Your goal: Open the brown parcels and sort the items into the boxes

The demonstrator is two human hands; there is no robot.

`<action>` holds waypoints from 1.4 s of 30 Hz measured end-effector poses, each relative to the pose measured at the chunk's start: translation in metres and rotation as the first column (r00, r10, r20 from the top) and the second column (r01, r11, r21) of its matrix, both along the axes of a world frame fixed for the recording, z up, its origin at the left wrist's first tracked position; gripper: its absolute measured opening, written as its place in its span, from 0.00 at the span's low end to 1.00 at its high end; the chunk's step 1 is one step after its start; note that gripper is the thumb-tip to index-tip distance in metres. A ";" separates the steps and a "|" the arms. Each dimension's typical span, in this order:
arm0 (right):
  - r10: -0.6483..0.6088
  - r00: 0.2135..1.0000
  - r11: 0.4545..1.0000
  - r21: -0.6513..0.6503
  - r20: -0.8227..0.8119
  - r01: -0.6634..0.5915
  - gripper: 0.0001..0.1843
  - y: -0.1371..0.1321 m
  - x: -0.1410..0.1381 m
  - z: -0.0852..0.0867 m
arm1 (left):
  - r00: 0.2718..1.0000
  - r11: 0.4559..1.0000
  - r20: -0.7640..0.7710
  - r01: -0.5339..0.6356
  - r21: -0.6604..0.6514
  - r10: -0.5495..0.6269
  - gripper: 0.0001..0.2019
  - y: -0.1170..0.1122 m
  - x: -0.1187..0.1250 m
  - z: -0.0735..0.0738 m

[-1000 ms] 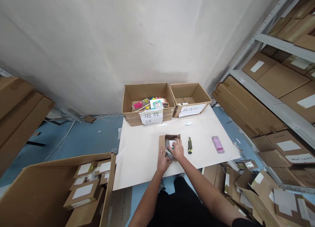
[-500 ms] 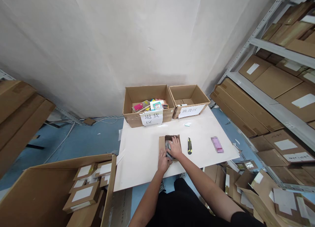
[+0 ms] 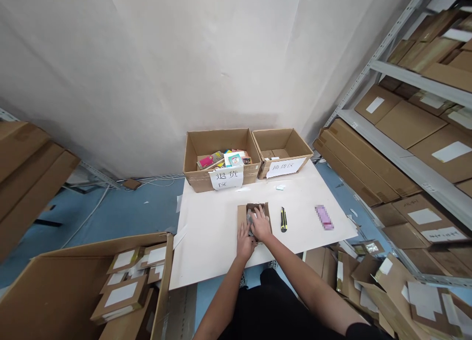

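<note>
A small opened cardboard box [image 3: 242, 215] sits near the front middle of the white table, one flap folded out to its left. My left hand [image 3: 245, 241] grips the box at its front left side, fingers along the flap. Inside, a grey, plastic-looking item [image 3: 250, 221] shows partly between my hands. Over it reaches my right hand [image 3: 260, 223], fingers spread and tips down in the box; the palm hides most of the contents. A black and yellow box cutter [image 3: 283, 219] lies just to the right of the box.
Two larger cardboard boxes with paper signs stand at the table's back: a left one [image 3: 195, 181] with colourful packages, a right one [image 3: 263, 172]. A blurred pink item [image 3: 324, 217] lies right. A big carton [image 3: 55, 281] of parcels stands left; shelves [image 3: 405, 148] line the right.
My right hand's fingers have shifted slightly within the box, and less of the grey item shows. My left hand stays on the box. The whole view has shifted slightly.
</note>
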State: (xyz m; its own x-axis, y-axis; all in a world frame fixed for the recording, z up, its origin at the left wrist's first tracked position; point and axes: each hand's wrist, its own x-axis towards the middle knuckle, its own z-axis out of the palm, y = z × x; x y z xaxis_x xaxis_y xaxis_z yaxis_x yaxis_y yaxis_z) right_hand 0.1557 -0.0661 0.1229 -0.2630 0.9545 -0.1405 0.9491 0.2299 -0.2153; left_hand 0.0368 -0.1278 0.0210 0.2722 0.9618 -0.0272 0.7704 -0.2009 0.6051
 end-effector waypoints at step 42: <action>0.126 0.987 0.981 0.162 -0.102 -0.108 0.31 0.019 -0.037 0.034 | 0.988 0.988 -0.019 -0.153 0.010 0.153 0.03 0.004 -0.033 0.006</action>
